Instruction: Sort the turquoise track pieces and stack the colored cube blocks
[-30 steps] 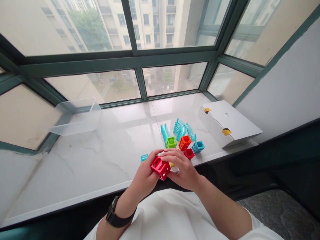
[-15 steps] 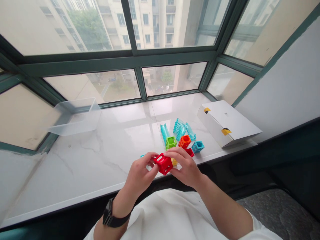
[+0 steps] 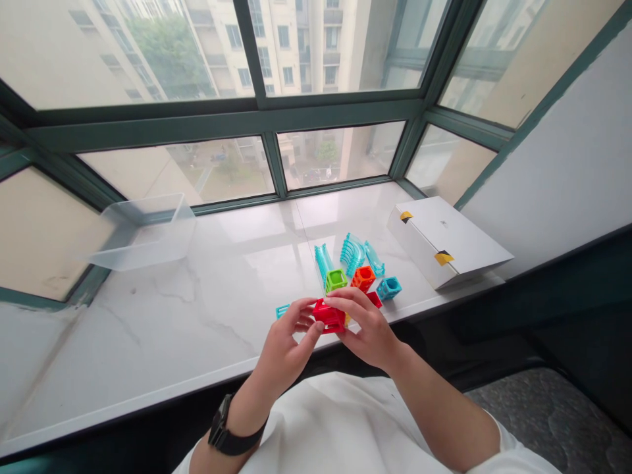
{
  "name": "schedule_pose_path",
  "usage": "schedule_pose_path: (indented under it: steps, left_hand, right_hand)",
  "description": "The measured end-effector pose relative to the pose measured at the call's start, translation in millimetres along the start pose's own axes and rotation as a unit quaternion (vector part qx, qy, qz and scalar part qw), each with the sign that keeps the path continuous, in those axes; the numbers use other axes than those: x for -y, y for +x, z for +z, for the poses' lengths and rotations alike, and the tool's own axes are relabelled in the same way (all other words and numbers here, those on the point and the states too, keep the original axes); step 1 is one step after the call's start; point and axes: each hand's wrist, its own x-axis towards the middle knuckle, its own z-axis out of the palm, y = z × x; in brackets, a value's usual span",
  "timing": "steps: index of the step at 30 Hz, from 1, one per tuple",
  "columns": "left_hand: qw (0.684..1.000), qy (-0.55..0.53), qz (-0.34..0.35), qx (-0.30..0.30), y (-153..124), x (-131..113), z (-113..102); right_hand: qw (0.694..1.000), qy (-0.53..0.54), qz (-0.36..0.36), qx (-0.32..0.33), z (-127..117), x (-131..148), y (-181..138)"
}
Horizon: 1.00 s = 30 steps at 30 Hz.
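Comparing with the earlier view, we see that the red cube (image 3: pixel 329 316) now sits a little more flat between our hands, and not turned on its corner as before. Our head has also moved a little, so the whole scene lies slightly lower and to the left.

We count two hands, five cubes and three curved blue tracks. The cubes are two red, one green (image 3: pixel 336 280), one orange (image 3: pixel 363 278) and one blue (image 3: pixel 388 288). We also see one small blue piece (image 3: pixel 282 311) and one yellow piece (image 3: pixel 347 320), which is mostly hidden behind the held cube.

Our left hand (image 3: pixel 284 359) and right hand (image 3: pixel 368 329) hold the red cube together above the front part of the table (image 3: pixel 197 309). The left fingers (image 3: pixel 302 313) are half open and touch the left side of the cube, and the left thumb comes near its lower edge. The right fingers (image 3: pixel 353 299) curve closed over the top and the right side of it.

The second red cube (image 3: pixel 374 299) lies just beside the right fingers, partly covered. The tracks (image 3: pixel 352 254) stand behind the cubes. Farther away on the table are a clear plastic tray (image 3: pixel 141 230) and a white box (image 3: pixel 444 243).
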Motion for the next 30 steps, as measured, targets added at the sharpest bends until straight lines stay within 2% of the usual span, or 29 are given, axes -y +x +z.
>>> schedule_pose_path:
  steps: [4,8,12,14,20,23,26,30]
  left_hand:
    - [0.996,-0.089,-0.011,0.030,1.6,2.5,3.2]
    - [0.993,-0.114,-0.003,0.037,0.2,1.0,4.4]
    - [0.988,-0.145,0.001,0.049,-1.4,-0.4,9.8]
    - [0.988,-0.149,0.001,0.043,-1.3,1.4,12.6]
    - [0.993,-0.120,-0.009,0.009,0.5,11.5,9.1]
    - [0.994,-0.105,-0.023,0.002,0.8,15.9,5.4]
    - [0.996,-0.086,-0.031,0.004,1.4,19.5,4.7]
    - [0.997,-0.074,-0.034,0.010,2.9,23.8,6.1]
  right_hand:
    - [1.000,-0.003,0.008,-0.007,-1.0,-2.9,-4.0]
    - [1.000,-0.001,0.025,-0.013,-4.9,-4.0,-5.3]
    - [1.000,0.025,0.009,0.013,-14.2,-5.4,-5.7]
    - [1.000,0.023,0.009,0.006,-22.7,-9.0,-6.9]
    - [0.992,-0.072,0.085,-0.062,-62.2,-34.3,-21.8]
    - [0.981,-0.087,0.144,-0.092,-77.7,-47.4,-35.9]
    - [0.972,-0.087,0.191,-0.104,-85.1,-55.9,-48.1]
    - [0.969,-0.108,0.207,-0.081,-86.1,-64.6,-57.3]
